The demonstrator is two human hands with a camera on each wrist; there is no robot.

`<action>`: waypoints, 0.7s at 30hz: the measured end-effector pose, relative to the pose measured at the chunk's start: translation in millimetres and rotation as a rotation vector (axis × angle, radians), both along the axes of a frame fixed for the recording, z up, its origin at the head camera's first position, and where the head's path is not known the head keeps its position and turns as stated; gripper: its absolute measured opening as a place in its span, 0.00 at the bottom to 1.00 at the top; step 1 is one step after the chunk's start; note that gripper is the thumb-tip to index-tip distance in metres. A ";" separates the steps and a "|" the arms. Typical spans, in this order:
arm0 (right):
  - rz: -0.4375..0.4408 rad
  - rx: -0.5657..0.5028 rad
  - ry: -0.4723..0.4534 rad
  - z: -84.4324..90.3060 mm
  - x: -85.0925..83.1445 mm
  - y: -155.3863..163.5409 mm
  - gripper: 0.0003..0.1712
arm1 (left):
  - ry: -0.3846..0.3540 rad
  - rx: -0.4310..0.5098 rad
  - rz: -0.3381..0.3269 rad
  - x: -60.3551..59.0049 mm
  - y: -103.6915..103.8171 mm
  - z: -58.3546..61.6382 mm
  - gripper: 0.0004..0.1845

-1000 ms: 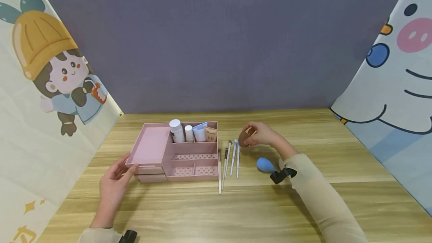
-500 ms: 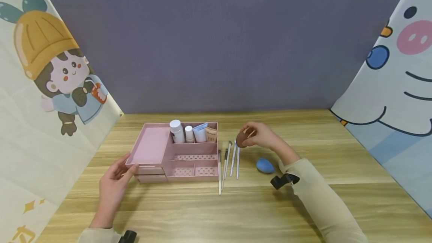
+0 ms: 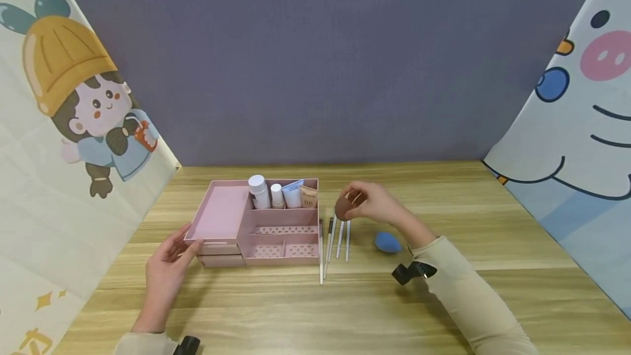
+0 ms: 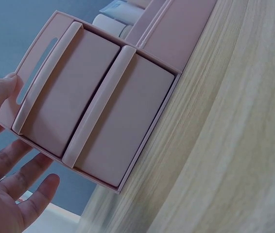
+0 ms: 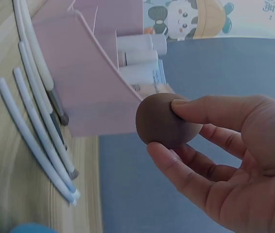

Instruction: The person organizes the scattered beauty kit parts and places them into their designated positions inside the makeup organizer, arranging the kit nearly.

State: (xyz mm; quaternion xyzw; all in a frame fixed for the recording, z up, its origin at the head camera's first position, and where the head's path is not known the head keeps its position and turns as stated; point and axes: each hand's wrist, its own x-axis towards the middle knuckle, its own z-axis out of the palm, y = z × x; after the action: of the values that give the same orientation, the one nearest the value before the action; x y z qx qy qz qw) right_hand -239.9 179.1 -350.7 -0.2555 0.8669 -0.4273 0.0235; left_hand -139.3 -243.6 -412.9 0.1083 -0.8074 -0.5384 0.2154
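Observation:
A brown makeup sponge [image 3: 342,210] is pinched between the thumb and fingers of my right hand [image 3: 376,203], held above the heads of the makeup brushes [image 3: 348,242]. The right wrist view shows the sponge [image 5: 163,121] rounded and smooth, level with the side wall of the pink organizer [image 5: 96,90]. My left hand [image 3: 166,262] grips the front left corner of the pink cosmetic organizer [image 3: 219,212]. In the left wrist view its thumb [image 4: 4,92] lies by the slot above two drawers [image 4: 69,90], with the other fingers spread along the side.
A white bottle [image 3: 259,193], a smaller white-capped bottle [image 3: 277,196], a blue tube [image 3: 293,195] and a beige tube [image 3: 309,197] stand in the organizer's rear compartment. A blue makeup sponge [image 3: 387,242] lies near the right forearm. A grey panel [image 3: 325,64] rises behind the table.
My right hand has moved left with the brown sponge, from beside the brushes to over their heads. The left hand and the organizer have stayed in place.

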 end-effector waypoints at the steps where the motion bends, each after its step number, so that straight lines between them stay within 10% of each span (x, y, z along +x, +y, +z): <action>1: 0.007 -0.003 0.004 1.2 1.2 -1.5 0.22 | 0.000 -0.001 0.002 0.0 0.4 0.2 0.25; 21: 0.171 -0.020 0.109 3.3 17.6 -41.1 0.20 | 0.021 -0.005 0.000 2.0 0.8 0.7 0.24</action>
State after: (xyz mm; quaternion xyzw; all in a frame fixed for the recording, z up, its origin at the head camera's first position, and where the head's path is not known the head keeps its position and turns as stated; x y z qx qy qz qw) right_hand -222.3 138.0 -347.3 -0.3514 0.8378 -0.4177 0.0103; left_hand -137.3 -242.8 -412.2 0.1021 -0.8065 -0.5374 0.2242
